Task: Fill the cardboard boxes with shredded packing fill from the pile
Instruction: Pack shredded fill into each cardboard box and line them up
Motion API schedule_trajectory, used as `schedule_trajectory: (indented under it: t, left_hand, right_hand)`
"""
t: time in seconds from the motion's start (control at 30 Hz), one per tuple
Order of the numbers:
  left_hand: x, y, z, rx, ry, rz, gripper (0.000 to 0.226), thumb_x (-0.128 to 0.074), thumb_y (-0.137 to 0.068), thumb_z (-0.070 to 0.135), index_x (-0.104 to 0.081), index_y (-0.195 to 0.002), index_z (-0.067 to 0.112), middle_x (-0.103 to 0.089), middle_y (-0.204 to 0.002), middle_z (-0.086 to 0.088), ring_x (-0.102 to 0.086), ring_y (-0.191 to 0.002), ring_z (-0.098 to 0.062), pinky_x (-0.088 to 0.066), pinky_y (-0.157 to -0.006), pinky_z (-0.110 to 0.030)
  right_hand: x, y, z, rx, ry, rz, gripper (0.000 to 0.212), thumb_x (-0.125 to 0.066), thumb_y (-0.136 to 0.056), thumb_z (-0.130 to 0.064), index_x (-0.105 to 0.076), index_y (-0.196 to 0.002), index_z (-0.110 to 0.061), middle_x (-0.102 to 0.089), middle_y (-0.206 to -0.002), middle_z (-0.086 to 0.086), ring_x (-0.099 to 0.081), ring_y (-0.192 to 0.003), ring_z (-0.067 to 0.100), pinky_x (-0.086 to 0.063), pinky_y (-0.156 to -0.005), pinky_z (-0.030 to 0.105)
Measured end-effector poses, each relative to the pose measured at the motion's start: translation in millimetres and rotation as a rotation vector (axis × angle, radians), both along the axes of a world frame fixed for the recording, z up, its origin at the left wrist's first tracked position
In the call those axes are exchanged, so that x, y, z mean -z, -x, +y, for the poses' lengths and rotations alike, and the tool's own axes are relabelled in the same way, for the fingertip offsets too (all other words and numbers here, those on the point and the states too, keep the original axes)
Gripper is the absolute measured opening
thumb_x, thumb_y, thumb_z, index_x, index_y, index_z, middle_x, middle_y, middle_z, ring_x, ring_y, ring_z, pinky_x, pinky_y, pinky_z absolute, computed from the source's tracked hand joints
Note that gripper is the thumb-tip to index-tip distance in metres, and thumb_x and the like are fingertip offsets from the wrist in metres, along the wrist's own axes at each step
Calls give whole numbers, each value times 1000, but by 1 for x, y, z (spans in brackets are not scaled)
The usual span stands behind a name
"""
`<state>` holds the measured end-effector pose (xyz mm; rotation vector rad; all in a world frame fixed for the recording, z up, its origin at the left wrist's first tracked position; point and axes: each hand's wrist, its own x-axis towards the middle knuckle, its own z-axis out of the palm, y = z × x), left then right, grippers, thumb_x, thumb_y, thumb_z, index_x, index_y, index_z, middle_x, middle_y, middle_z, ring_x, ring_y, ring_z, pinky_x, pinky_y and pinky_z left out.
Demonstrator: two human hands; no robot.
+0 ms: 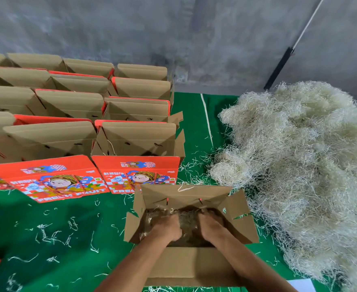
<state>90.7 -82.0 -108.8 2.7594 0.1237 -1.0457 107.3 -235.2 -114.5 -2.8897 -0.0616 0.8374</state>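
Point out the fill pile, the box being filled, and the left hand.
fill pile (295,157), head view, middle of the heap
box (186,264), head view, near wall
left hand (167,227), head view, back of the hand
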Motion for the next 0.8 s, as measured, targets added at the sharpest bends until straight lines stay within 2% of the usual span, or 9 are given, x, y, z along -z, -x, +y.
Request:
schedule_trajectory:
  t: [0.1, 0.13, 0.23, 0.33, 0.43, 0.53, 0.6, 0.7, 0.8]
  left_hand:
    - [6, 4, 0, 75, -99, 179, 58, -41, -95, 9, -31, -152, 4, -23, -162, -16, -35, -143, -37, -35, -115, -47]
    - [7, 5, 1, 85, -118, 187, 57, -40, -97, 7, -31, -152, 1, -22, -162, -17, -35, -143, -37, -34, -115, -46]
    - [5, 2, -5, 33, -24, 39, 45, -50, -94, 10, -52, -138, 3, -48, -147, -19, -50, -132, -33, -41, -109, -39]
    - [4, 4, -11, -13, 44, -96, 37, -53, -91, 6, -59, -127, 6, -60, -133, -17, -57, -124, -31, -45, -103, -36]
    - [12, 17, -7, -34, 1, 77, 44, -47, -94, 3, -52, -138, 6, -55, -141, -16, -54, -128, -31, -44, -106, -38]
    - [16, 23, 0, -12, 14, 242, 54, -41, -97, 1, -34, -150, 2, -39, -154, -19, -43, -138, -34, -38, -113, -39]
    - [12, 22, 1, -15, 7, 267, 53, -43, -96, 7, -38, -148, 2, -40, -153, -20, -44, -137, -36, -39, -112, -40]
    - [-2, 15, 3, -9, -8, 200, 45, -50, -91, 22, -57, -132, 3, -57, -138, -18, -57, -123, -33, -48, -99, -36]
    - [-7, 11, 9, -10, -17, 197, 46, -47, -96, 27, -54, -135, 5, -55, -140, -16, -55, -125, -30, -45, -101, -36]
  right_hand:
    - [0, 2, -3, -182, 81, 231, 46, -36, -108, -25, -39, -152, -11, -38, -157, 15, -36, -144, 31, -27, -119, 40]
    - [2, 3, -4, -216, 86, 230, 46, -33, -109, -23, -37, -152, -9, -35, -158, 16, -33, -145, 32, -24, -118, 39]
    - [0, -4, 2, -146, 0, 129, 42, -40, -106, -13, -45, -147, -6, -44, -151, 18, -44, -138, 29, -29, -114, 33]
    - [0, -5, 4, -160, -80, 120, 36, -50, -100, -16, -55, -134, -7, -60, -135, 17, -57, -125, 29, -41, -106, 32]
    - [4, 4, 1, -193, -127, 326, 39, -54, -101, -23, -54, -138, -10, -57, -138, 14, -55, -125, 27, -42, -105, 33]
    - [4, 7, -3, -216, -106, 385, 44, -58, -98, -32, -55, -139, -16, -56, -140, 7, -52, -129, 27, -40, -107, 37]
    - [4, 7, -5, -229, -94, 386, 42, -53, -101, -30, -55, -140, -14, -56, -141, 10, -54, -126, 29, -42, -107, 37]
    - [-3, 2, -5, -152, -68, 283, 37, -47, -101, -21, -56, -134, -6, -57, -138, 17, -56, -122, 32, -45, -97, 32]
    - [-12, -4, -9, -33, -83, 163, 39, -50, -92, -17, -58, -128, -3, -62, -131, 17, -61, -119, 32, -47, -91, 29]
